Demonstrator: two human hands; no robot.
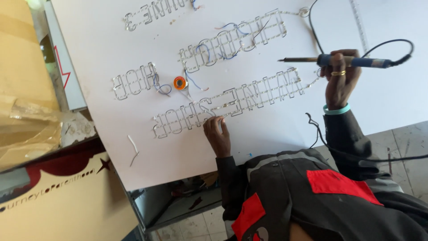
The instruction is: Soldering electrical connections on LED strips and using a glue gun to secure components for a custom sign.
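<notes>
A white board [276, 134] lies flat, with strings of small LEDs [232, 100] bent into outlined letters in several rows. My left hand [218, 136] rests on the nearest row, its fingertips bunched and pressing on the LED string. My right hand [341, 80], wearing a gold ring and a teal wristband, is raised over the board's right side. It grips a soldering iron [352, 61] with a blue handle. The iron's tip points left, above the board and apart from the letters. A small orange solder spool [179, 83] sits among the letters, near thin blue wires [203, 49].
The iron's black cord [318, 134] loops across the board and off its near right edge. Two white wire scraps [133, 145] lie near the board's front left. Cardboard [22, 89] and a beige cut-out sign [58, 201] are at the left, with tiled floor [401, 138] below.
</notes>
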